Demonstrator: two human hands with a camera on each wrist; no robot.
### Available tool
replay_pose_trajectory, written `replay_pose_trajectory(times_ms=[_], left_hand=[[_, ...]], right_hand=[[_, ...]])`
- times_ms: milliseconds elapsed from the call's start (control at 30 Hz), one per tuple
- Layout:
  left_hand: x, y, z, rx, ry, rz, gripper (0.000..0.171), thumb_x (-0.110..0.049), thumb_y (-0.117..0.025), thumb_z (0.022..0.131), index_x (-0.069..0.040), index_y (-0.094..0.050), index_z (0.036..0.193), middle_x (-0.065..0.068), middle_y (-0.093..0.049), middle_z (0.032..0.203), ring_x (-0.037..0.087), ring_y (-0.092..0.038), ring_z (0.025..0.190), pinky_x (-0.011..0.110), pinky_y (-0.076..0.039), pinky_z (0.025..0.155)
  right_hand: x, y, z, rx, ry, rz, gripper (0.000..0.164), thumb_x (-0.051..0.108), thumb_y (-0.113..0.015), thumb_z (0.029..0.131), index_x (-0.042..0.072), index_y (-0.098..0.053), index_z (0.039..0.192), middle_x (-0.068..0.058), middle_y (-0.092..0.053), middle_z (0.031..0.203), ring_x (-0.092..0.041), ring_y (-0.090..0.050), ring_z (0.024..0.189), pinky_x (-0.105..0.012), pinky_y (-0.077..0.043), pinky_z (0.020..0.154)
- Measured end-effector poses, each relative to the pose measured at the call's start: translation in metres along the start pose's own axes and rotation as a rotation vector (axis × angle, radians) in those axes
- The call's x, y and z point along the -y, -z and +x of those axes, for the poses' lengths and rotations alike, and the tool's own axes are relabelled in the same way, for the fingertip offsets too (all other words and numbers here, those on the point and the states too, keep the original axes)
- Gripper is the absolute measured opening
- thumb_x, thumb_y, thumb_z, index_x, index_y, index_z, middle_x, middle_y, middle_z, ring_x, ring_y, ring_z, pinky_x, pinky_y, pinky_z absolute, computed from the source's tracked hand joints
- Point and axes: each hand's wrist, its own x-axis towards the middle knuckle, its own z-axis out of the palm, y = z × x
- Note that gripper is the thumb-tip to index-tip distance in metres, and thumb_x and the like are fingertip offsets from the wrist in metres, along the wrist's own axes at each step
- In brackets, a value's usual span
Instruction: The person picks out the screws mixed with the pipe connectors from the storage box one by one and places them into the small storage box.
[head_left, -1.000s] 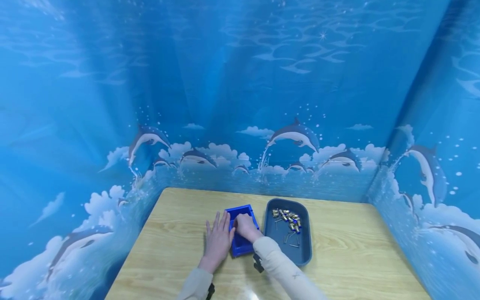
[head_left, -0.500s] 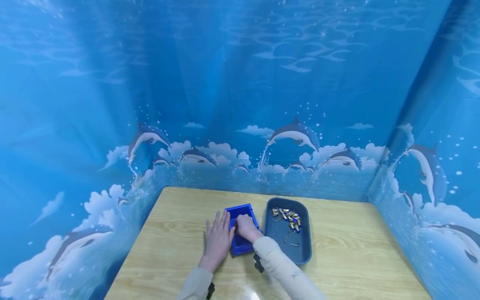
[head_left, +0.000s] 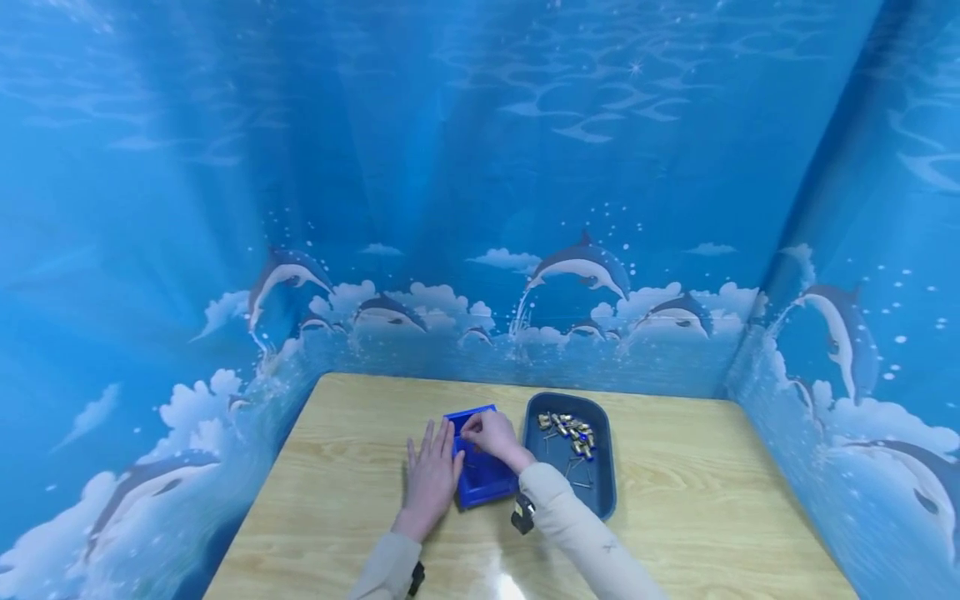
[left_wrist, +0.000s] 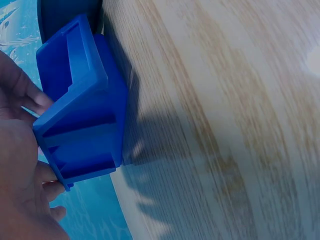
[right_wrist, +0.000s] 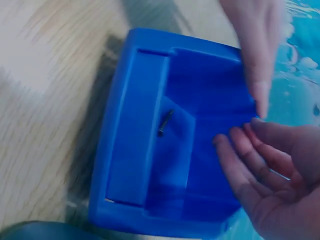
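My left hand [head_left: 432, 471] lies along the left side of a blue plastic bin [head_left: 486, 482], its fingers straight. In the left wrist view the same hand [left_wrist: 20, 165] touches the bin's wall [left_wrist: 85, 135], with several fingertips at its lower edge. Over the far part of the bin is my right hand [head_left: 495, 436]. Its fingers [right_wrist: 245, 175] are loosely bent above the far end in the right wrist view, with nothing visible between them and the thumb. A dark screw [right_wrist: 166, 123] lies on the bin's floor.
Just right of the bin stands a dark blue-grey tray [head_left: 600, 500]. It holds several brass fittings [head_left: 573, 432], some with blue ends, and several loose screws [head_left: 581, 484]. The wooden table [head_left: 697, 492] is bounded at the back and sides by a dolphin-print curtain [head_left: 420, 208].
My right hand has drawn up from inside the bin toward its far end, and its fingers have loosened. The left hand keeps its place at the bin's side. The head view has shifted slightly.
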Motion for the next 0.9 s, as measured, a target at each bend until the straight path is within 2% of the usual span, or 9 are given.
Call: replay_pose_trajectory(times_ms=[133,300,467,633,733,900], left_hand=[[0.000,-0.001,0.000,0.007,0.007,-0.010,0.058,-0.034,-0.050,0.106,-0.002,-0.042,0.153,0.013,-0.038,0.161,0.038,-0.026,0.151,0.071,-0.020,0.118],[0.000,-0.001,0.001,0.032,0.031,-0.025,0.059,-0.035,-0.049,0.107,-0.003,-0.038,0.155,0.012,-0.034,0.163,0.037,-0.021,0.153,0.070,-0.017,0.119],[0.002,-0.003,0.002,0.064,0.043,-0.018,0.061,-0.036,-0.048,0.107,-0.004,-0.036,0.157,0.012,-0.031,0.164,0.037,-0.019,0.154,0.069,-0.017,0.120],[0.002,-0.002,0.000,0.077,0.050,-0.008,0.061,-0.037,-0.048,0.106,-0.005,-0.035,0.157,0.011,-0.030,0.165,0.035,-0.017,0.154,0.068,-0.017,0.120],[0.001,-0.001,0.001,0.083,0.057,-0.009,0.061,-0.037,-0.048,0.107,-0.006,-0.034,0.158,0.011,-0.029,0.165,0.035,-0.017,0.154,0.068,-0.017,0.120],[-0.001,-0.002,0.002,0.086,0.063,-0.010,0.062,-0.036,-0.048,0.106,-0.006,-0.033,0.158,0.011,-0.029,0.165,0.036,-0.017,0.154,0.068,-0.016,0.120]], right_hand=[[-0.001,0.014,-0.003,-0.030,-0.057,0.240,0.014,0.008,-0.070,0.095,-0.004,-0.075,0.098,-0.016,-0.076,0.084,-0.025,-0.074,0.063,-0.036,-0.064,0.061],[-0.006,0.036,-0.007,-0.095,-0.086,0.372,0.019,0.009,-0.067,0.097,-0.008,-0.073,0.105,-0.022,-0.075,0.086,-0.030,-0.074,0.066,-0.043,-0.064,0.065],[-0.021,0.058,-0.013,-0.143,-0.100,0.337,0.019,0.009,-0.067,0.098,-0.008,-0.073,0.103,-0.024,-0.075,0.088,-0.031,-0.074,0.066,-0.043,-0.064,0.064],[-0.039,0.078,-0.020,-0.157,-0.165,0.257,0.020,0.014,-0.067,0.099,-0.004,-0.075,0.104,-0.019,-0.076,0.089,-0.030,-0.074,0.069,-0.046,-0.064,0.067],[-0.049,0.090,-0.025,-0.134,-0.204,0.179,0.020,0.016,-0.067,0.099,-0.001,-0.076,0.103,-0.019,-0.076,0.090,-0.033,-0.074,0.074,-0.046,-0.063,0.068],[-0.064,0.105,-0.035,-0.059,-0.212,0.038,0.016,0.014,-0.068,0.098,0.001,-0.077,0.102,-0.015,-0.076,0.090,-0.036,-0.074,0.081,-0.037,-0.062,0.066]])
